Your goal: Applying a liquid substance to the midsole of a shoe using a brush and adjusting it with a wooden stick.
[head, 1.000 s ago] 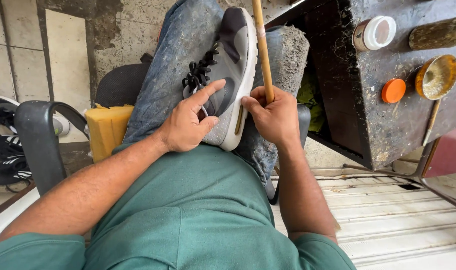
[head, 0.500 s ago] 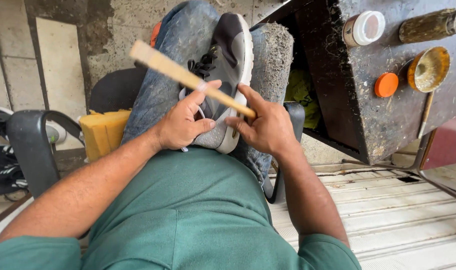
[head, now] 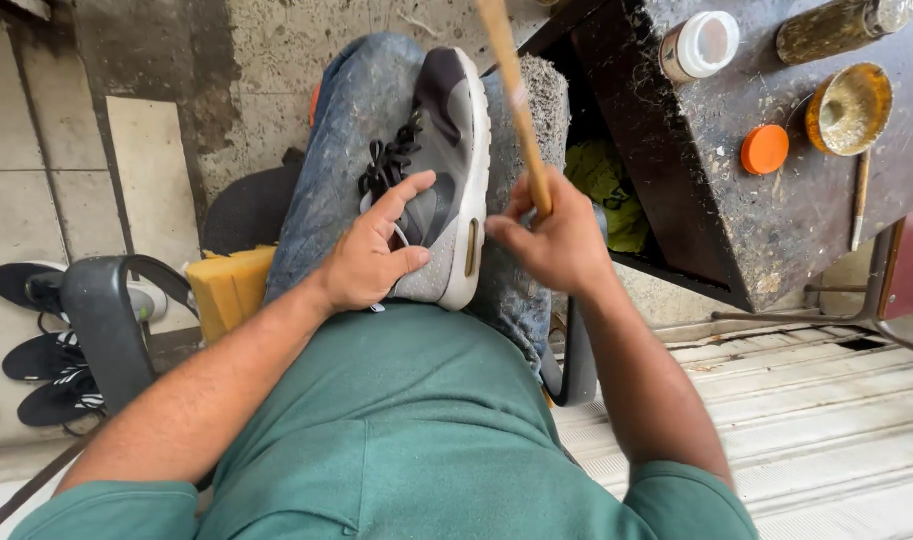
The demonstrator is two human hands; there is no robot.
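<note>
A grey and black sneaker with a white sole and black laces lies on my lap, between my jeans-clad legs. My left hand grips its heel end, thumb pressed on the grey upper. My right hand is closed around a long wooden stick that points up and away, just right of the sole. The stick's upper part is blurred and its top end runs out of view.
A dirty dark workbench stands at right with a white-lidded jar, an orange lid, an open tin and a bottle. A dark chair armrest, a yellow block and black sandals are at left.
The stick swung from upright to slanting left over the shoe, and has returned to near upright beside the sole. My left hand stayed on the sneaker.
</note>
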